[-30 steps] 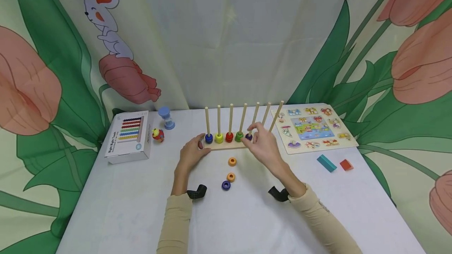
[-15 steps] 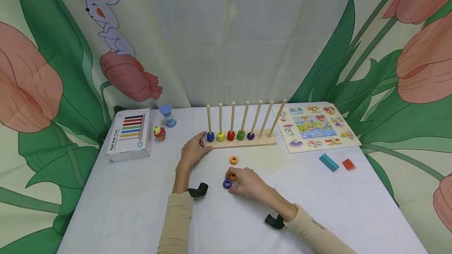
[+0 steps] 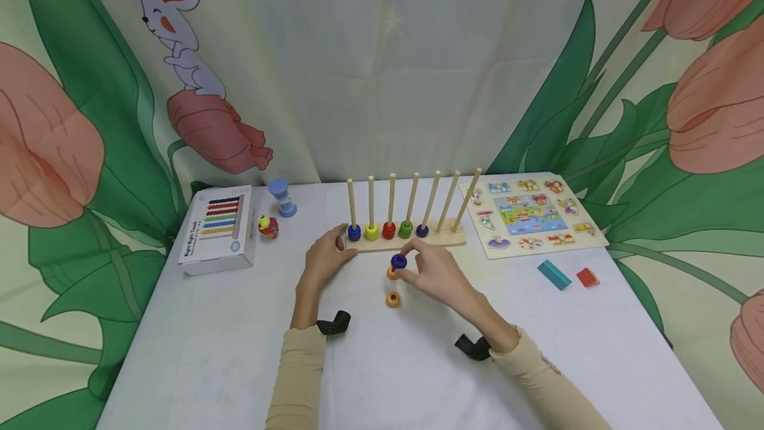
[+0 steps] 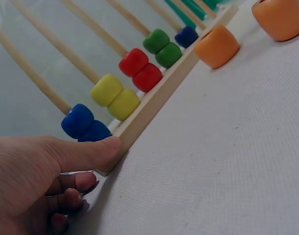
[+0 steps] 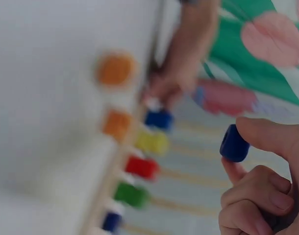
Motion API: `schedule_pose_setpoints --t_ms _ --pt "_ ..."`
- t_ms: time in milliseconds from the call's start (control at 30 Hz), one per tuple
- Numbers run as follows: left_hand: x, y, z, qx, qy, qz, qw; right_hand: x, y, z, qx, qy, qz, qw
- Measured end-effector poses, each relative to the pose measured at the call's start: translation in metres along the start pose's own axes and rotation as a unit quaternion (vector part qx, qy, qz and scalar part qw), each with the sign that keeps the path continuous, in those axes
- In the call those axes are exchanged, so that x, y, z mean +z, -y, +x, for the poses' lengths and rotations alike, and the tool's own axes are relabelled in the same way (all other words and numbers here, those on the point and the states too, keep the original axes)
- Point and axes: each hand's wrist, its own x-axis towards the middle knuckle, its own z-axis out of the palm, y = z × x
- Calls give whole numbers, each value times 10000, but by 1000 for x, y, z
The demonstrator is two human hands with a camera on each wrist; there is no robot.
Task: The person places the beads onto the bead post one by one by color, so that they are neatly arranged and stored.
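Observation:
My right hand [image 3: 440,275] pinches a dark blue bead [image 3: 398,261] between thumb and finger, just above the table in front of the wooden peg board [image 3: 450,239]. In the right wrist view that bead [image 5: 234,143] is raised off the cloth. At the board's left end, my left hand [image 3: 322,259] grips the base, its thumb [image 4: 93,154] along the edge. From the left, the pegs carry pairs of blue [image 4: 77,120], yellow [image 4: 108,89], red [image 4: 134,62] and green beads [image 4: 157,41], then a single dark blue bead [image 4: 186,36]. Two orange beads [image 3: 392,299] lie before the board.
A white box [image 3: 217,231], a blue sand timer [image 3: 282,197] and a small red-and-yellow toy [image 3: 268,226] stand at the left. To the right are a picture puzzle board [image 3: 530,215], a teal block [image 3: 554,275] and an orange-red block [image 3: 587,277].
My right hand left the dark blue bead on the fifth peg, came down to the loose beads, and lifted the other dark blue bead toward the board. My left hand stayed put.

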Motion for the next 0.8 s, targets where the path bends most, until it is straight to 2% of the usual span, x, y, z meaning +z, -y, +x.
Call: schedule_pose_setpoints --t_ms 100,267,467,567,800 --pt "1 2 -1 -23 -1 0 10000 -29 4 12 172 -525 67 9984" --pt "3 3 -3 83 -9 -82 9999 -73 8 28 108 -1433 -204 9894" --pt "3 3 -3 115 -41 -28 9999 -102 6 41 -110 -2200 -468 9743" --pt "3 3 -2 141 -24 -49 9999 -108 5 48 -122 -2344 -444 9711" --pt "1 2 0 119 -100 -17 9999 -107 6 60 164 -2014 -321 9788"
